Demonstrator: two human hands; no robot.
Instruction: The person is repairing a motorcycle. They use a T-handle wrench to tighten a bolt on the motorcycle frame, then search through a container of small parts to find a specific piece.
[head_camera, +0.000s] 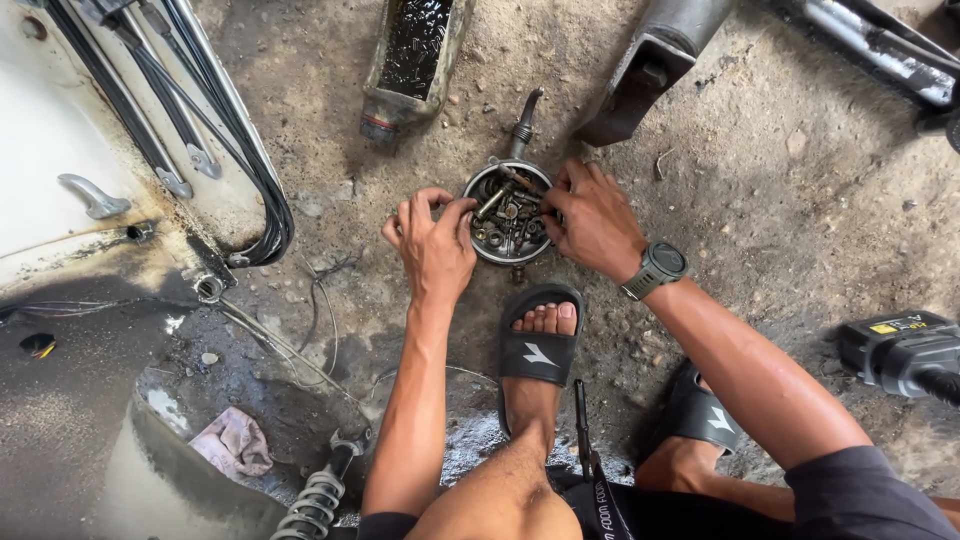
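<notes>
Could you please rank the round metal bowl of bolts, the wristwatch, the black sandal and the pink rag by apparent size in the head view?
1. Black sandal, though it is nearer the camera.
2. Round metal bowl.
3. Pink rag, close to the bowl, so unsure.
4. Wristwatch.

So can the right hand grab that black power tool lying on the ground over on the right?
Probably yes. The right hand is busy at the round metal bowl of bolts, but the black power tool lies on open ground beside the same arm, with nothing between them; the arm would just have to swing back.
</notes>
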